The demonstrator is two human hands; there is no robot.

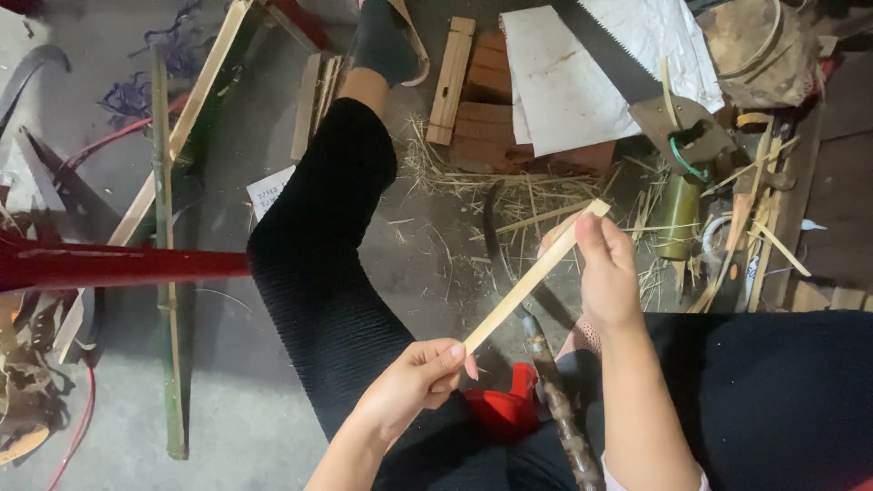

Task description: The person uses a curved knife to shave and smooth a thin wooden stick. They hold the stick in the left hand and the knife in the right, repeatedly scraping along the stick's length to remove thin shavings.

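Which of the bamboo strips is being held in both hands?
The pale flat strip, pinched between left hand and right hand; the others lie on the floor.

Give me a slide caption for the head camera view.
Left hand and right hand hold a pale bamboo strip by its ends above a shaving-littered floor.

Just one cam here, strapped to the head and looking pretty much straight down.

It faces the person's own lap and the floor past the knees, so the top of the picture is what lies farthest ahead. The left hand and right hand sit close under the lens, forearms coming in from the bottom edge, while the floor clutter is farther off. No second view, so nothing overlaps with anything.
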